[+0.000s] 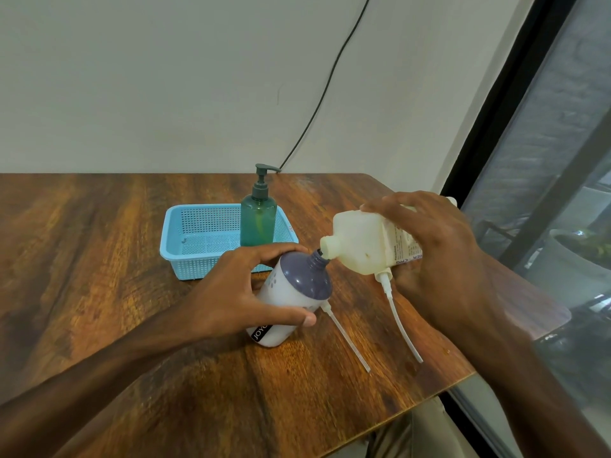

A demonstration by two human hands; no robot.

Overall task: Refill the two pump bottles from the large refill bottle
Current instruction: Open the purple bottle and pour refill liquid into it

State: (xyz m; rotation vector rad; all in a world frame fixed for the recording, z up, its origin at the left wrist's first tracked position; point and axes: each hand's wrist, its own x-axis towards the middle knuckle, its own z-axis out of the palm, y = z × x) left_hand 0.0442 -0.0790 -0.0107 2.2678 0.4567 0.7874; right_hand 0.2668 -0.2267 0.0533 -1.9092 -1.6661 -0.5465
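Left hand (231, 292) grip closed round purple bottle (291, 299) | right hand (436, 246) grip clutching refill bottle (363, 239) (tipped, spout at neck) | above tabletop (99, 259)

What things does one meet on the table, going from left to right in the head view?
Blue basket → left hand → green pump bottle → purple-topped bottle → refill bottle → right hand. The two loose pump tubes are left out, since they overlap these.

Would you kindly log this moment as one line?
left hand: steadies purple bottle | right hand: tips refill bottle | spouts touching | green bottle: waiting
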